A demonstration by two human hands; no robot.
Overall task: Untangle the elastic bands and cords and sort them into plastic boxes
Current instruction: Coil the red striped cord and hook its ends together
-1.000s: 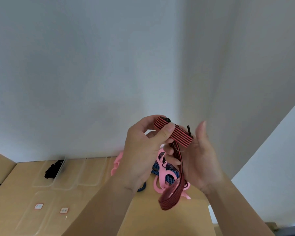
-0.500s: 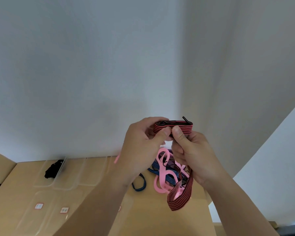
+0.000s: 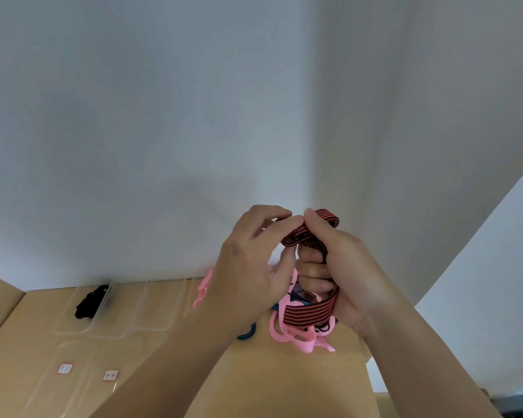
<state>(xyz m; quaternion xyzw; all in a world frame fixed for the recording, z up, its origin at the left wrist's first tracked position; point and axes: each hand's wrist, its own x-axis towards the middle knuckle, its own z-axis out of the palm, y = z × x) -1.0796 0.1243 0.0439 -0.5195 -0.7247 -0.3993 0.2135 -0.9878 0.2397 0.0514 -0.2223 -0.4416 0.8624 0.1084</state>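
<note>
A red band with black stripes is held up in front of the wall. My right hand grips it, fingers curled round its folds, with a loop sticking out above the thumb and another below the fist. My left hand pinches the band's top fold between thumb and fingertips, right beside the right thumb. Below the hands a tangle of pink cords with a blue band lies on the wooden table.
Clear plastic boxes stand in a row at the back left; the leftmost box holds a black cord bundle. Two clear lids with small labels lie in front. The table's right edge is close; a white wall stands behind.
The right hand has gathered more of the striped band into its fist, so the hanging loop is shorter. Both hands have stayed raised, thumbs close together at the top.
</note>
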